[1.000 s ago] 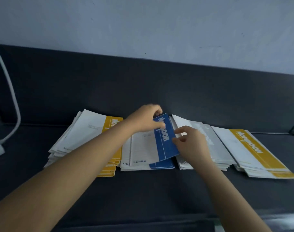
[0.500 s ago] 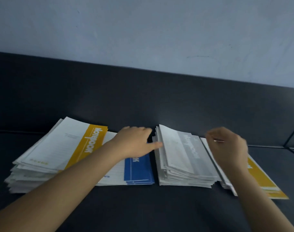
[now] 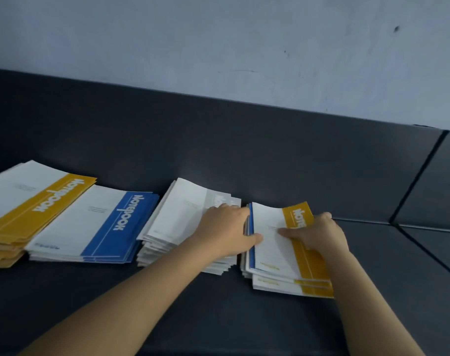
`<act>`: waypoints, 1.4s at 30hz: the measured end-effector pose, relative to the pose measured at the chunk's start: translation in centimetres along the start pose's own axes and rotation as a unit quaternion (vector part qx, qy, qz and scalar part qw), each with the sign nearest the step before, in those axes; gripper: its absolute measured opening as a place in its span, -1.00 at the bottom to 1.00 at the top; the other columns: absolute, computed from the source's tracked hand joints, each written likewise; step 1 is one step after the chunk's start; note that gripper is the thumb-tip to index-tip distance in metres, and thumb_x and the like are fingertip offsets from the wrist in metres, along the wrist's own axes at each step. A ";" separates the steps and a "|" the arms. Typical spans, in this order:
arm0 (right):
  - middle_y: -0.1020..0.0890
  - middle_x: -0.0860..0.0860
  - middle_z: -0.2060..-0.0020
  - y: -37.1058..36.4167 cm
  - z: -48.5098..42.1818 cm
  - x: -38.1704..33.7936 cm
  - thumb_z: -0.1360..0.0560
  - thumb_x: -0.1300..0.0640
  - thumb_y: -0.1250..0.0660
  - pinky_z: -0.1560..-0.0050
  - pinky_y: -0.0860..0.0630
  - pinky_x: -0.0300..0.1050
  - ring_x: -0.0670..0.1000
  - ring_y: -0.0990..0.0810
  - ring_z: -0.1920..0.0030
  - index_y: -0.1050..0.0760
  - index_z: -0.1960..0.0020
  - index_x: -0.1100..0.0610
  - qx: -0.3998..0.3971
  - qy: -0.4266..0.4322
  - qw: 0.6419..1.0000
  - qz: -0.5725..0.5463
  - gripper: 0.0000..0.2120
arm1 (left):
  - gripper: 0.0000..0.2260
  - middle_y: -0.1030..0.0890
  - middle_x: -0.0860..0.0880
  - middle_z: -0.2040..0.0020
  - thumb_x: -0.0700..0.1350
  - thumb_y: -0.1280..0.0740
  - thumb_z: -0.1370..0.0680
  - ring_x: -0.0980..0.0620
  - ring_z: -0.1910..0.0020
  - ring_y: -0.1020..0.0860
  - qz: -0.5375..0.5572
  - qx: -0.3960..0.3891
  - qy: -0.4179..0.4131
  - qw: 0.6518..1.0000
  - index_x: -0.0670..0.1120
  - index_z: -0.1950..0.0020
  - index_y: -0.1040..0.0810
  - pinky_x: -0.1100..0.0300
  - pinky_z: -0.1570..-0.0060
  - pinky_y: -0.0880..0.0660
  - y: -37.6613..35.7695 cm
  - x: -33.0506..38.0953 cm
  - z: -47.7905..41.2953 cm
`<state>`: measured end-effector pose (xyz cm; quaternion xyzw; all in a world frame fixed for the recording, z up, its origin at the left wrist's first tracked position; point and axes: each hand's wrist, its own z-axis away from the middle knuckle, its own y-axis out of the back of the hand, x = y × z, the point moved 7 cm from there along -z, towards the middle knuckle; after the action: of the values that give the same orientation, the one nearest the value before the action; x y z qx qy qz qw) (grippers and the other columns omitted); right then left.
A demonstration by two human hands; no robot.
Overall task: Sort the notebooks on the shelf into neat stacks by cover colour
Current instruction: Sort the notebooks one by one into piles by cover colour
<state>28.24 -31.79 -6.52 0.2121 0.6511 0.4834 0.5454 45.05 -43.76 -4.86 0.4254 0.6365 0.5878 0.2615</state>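
The top yellow notebook (image 3: pixel 275 242) lies on the rightmost pile (image 3: pixel 283 286), long axis running away from the person — the right hand (image 3: pixel 319 235) grips its right edge, thumb on the cover. The left hand (image 3: pixel 224 229) rests flat on the grey stack (image 3: pixel 177 217) beside it, nearer the yellow stack (image 3: pixel 26 201) far left.

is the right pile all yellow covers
No, a blue cover edge shows under the yellow notebook on top of the right pile.
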 end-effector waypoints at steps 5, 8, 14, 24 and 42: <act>-0.47 0.13 -0.17 2.0 -0.5 -0.4 -0.41 -0.03 -0.47 -0.11 -0.45 0.05 0.16 -0.47 -0.19 -0.33 -0.30 0.20 0.088 0.096 0.992 -0.004 -0.40 | -0.46 -0.51 0.04 -0.34 0.28 -0.20 -0.55 0.02 -0.31 -0.44 0.046 0.018 -0.003 0.999 -0.02 -0.41 -0.41 0.08 -0.30 -0.36 -0.4 0.1 0.8; -0.60 0.04 0.06 2.9 -0.7 0.1 -0.53 0.14 -0.32 0.07 -0.55 0.02 0.05 -0.58 0.11 -0.46 -0.09 0.13 0.083 0.121 0.971 -0.191 -0.84 | -0.49 -0.56 0.04 -0.28 0.27 -0.21 -0.56 0.04 -0.26 -0.49 0.089 0.059 0.007 0.994 -0.03 -0.38 -0.45 0.10 -0.25 -0.40 0.7 0.4 1.3; -0.65 -0.01 0.15 3.5 1.5 -1.7 -0.57 0.15 -0.30 0.39 -0.53 -0.18 -0.03 -0.65 0.24 -0.52 -0.16 0.08 -0.022 0.118 0.894 -0.432 -0.82 | -0.43 -0.57 0.13 -0.13 0.27 -0.30 -0.51 0.10 -0.13 -0.55 0.326 0.047 0.069 0.942 0.07 -0.45 -0.33 0.06 -0.19 -0.50 0.9 -0.4 1.1; -0.71 0.05 0.14 -1.5 10.1 -14.0 -0.58 0.29 -0.20 0.13 -0.62 -0.07 0.02 -0.69 0.16 -0.58 0.00 0.14 -0.167 0.199 0.846 -0.466 -0.82 | -0.26 -0.40 0.07 -0.41 0.31 -0.34 -0.46 0.02 -0.33 -0.42 0.300 0.052 0.142 0.942 -0.01 -0.51 -0.22 0.14 -0.14 -0.40 7.5 -11.2 4.5; -0.28 0.09 -0.45 -21.3 24.6 -35.4 -0.66 -0.01 0.02 -0.50 0.02 0.15 0.12 -0.20 -0.46 -0.12 -0.51 0.12 -0.170 0.325 0.930 -0.016 -0.54 | -0.30 0.27 -0.06 -0.59 0.34 0.03 -0.59 -0.03 -0.57 0.24 -0.054 -0.112 0.190 0.974 0.00 -0.61 0.12 -0.06 -0.51 0.09 9.5 -38.0 15.0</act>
<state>67.28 -59.86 -5.42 -0.0632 0.7041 0.6208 0.3391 78.86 -68.61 -4.56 0.2388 0.6265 0.7106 0.2133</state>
